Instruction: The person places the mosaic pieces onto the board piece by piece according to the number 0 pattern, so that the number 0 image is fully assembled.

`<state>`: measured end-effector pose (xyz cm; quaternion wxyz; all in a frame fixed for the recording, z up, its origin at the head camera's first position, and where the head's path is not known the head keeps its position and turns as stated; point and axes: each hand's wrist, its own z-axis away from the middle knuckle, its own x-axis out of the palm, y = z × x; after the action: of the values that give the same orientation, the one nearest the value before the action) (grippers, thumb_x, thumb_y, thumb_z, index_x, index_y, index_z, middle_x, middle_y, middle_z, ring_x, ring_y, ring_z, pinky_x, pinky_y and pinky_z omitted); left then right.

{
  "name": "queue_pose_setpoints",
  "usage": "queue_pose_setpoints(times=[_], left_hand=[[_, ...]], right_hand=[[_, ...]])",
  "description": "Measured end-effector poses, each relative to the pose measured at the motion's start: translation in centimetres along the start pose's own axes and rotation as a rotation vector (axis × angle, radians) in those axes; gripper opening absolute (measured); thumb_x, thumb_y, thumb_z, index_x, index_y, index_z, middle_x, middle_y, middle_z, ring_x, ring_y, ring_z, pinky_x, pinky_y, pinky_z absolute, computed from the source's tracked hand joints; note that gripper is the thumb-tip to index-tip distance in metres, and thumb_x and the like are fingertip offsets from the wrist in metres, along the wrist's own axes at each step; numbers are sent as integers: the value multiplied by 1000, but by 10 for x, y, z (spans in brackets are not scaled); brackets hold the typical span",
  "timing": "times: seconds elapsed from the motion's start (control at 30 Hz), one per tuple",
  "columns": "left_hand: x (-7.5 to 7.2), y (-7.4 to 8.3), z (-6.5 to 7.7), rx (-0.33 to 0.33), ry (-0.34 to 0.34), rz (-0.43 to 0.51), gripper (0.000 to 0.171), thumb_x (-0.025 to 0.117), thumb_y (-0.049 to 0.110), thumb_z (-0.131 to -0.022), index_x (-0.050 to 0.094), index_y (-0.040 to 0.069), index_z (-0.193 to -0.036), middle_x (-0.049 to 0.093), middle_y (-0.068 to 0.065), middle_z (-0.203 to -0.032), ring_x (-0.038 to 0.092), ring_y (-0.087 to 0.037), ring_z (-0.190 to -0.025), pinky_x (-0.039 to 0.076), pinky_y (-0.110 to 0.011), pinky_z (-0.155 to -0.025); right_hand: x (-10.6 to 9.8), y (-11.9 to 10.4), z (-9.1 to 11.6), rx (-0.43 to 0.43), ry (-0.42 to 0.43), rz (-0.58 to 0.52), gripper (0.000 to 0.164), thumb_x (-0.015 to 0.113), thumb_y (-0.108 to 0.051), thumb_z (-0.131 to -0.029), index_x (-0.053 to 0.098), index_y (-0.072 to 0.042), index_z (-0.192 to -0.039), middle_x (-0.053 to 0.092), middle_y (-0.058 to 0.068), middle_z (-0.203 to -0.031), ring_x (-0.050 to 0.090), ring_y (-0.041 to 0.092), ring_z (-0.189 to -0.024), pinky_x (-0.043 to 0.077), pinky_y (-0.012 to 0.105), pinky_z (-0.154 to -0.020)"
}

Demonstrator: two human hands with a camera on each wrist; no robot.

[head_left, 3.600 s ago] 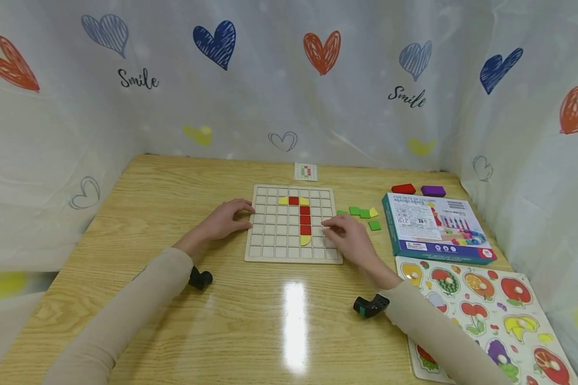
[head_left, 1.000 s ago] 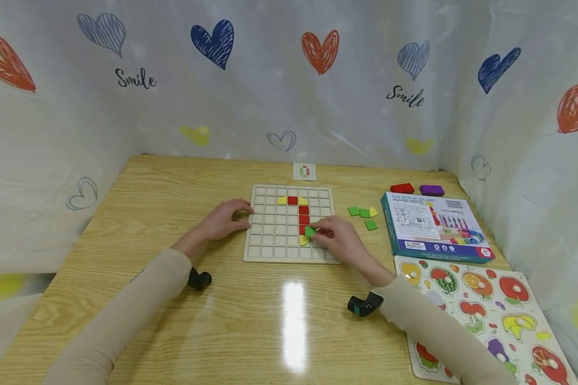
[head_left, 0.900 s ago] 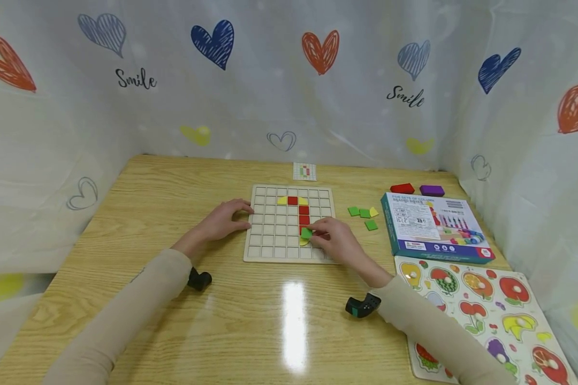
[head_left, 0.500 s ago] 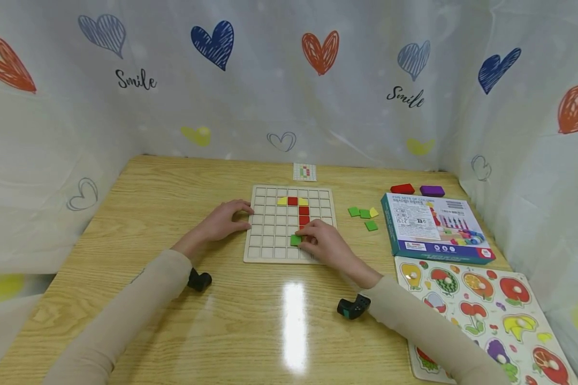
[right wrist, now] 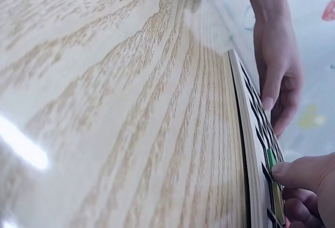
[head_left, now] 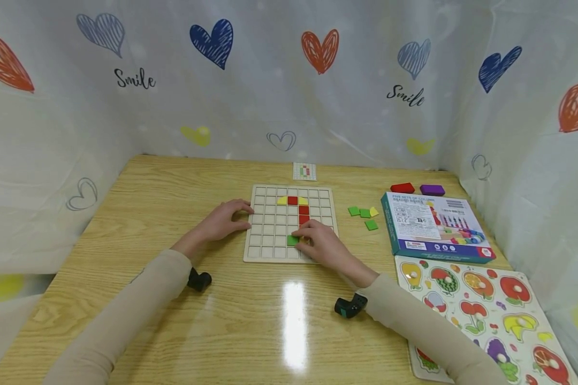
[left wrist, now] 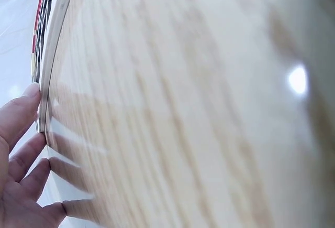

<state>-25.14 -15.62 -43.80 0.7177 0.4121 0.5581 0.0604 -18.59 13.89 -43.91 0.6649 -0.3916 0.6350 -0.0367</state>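
A wooden grid board [head_left: 265,227] lies mid-table. Several red square tiles [head_left: 304,210] run down it from a top row with two yellow curved-edge tiles [head_left: 282,201]. My right hand [head_left: 327,248] pinches a green square tile [head_left: 292,240] at a low cell, left of the red column. That hand covers the column's lower end. In the right wrist view, the thumb is at the green tile [right wrist: 271,158], beside a yellow tile [right wrist: 277,199]. With fingers spread, my left hand [head_left: 223,220] touches the board's left edge; the left wrist view shows its thumb and fingertips at the rim [left wrist: 46,89].
Loose green tiles [head_left: 354,211] and a yellow one [head_left: 373,212] lie right of the board. A small pattern card [head_left: 304,171] lies behind it. Farther right are a red block [head_left: 402,188], a purple block [head_left: 432,190], a boxed set [head_left: 438,227] and a fruit puzzle board [head_left: 501,283].
My right hand has brought a green tile from the board's right side leftward over the red column and down to the cell beside its lower end. The left hand has stayed put.
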Motion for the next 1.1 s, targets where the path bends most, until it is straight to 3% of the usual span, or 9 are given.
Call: queue_pose_setpoints(times=[0.4,0.6,0.8,0.97,1.1], left_hand=[[1,-2,-1,-1,-3,4,39,68,20,-94,60,4,-129,41,-19,-149,27,-37,-143,6,-58,-117],[1,-3,-2,-11,-8,7,39,68,21,-94,60,5,-129,41,-18,-149,27,-35,-144,6,-55,-118],[0,-3,-2,-12,-7,9,39,67,21,-95,60,5,-129,41,-17,-149,26,-35,-144,6,-56,-118],[0,-2,-1,-12,-10,11,39,67,20,-94,60,4,-129,41,-18,-149,26,-36,-144,6,-56,-118],[1,-1,-1,-8,-5,23,39,68,19,-94,60,4,-128,42,-19,-149,26,-37,-143,6,-57,-118]], right_hand=[[-2,3,0,-27,25,0,23,70,-15,-91,73,-8,-113,64,3,-107,59,16,-94,50,32,-79],[-25,21,1,128,145,-30,27,63,-18,-97,69,-5,-120,61,10,-113,61,23,-94,54,38,-80],[-64,62,10,250,267,157,29,58,-5,-96,64,8,-121,58,26,-117,58,38,-104,51,50,-86],[-86,86,17,343,171,359,29,53,5,-94,60,15,-120,57,32,-118,57,44,-108,52,53,-86],[-94,90,18,372,45,471,22,49,7,-95,64,14,-110,61,29,-103,61,38,-93,54,48,-77]])
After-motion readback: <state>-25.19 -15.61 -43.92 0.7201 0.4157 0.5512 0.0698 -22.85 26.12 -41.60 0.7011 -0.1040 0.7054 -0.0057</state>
